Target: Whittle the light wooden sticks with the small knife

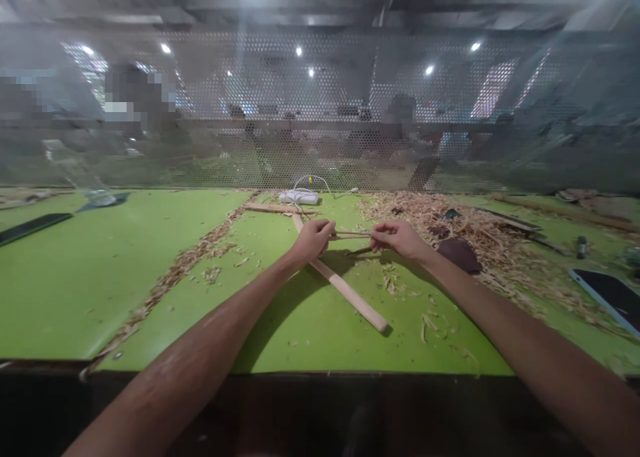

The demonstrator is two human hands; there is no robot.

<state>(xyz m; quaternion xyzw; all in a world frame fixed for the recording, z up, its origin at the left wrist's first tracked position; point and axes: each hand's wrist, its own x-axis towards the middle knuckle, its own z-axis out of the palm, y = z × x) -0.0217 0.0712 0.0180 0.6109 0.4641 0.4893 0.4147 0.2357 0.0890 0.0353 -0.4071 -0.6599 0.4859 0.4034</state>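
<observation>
My left hand [314, 239] and my right hand [397, 238] are raised close together above the green table. Between their pinched fingers a thin brownish cord [351, 233] runs level, and it appears as two strands. Under my left hand and wrist lies a pale carved wooden stick [350, 292], slanting toward the table's front edge. A small dark slim object [358, 251] shows just below the cord, partly hidden by my right hand; its kind is unclear.
Wood shavings [475, 243] heap at right around a dark brown piece [459, 255]. A phone [613, 297] lies far right. Behind are a wooden strip [273, 208], a white device with cable [299, 197] and a perforated screen [310, 150]. A clear bottle [99, 195] stands left.
</observation>
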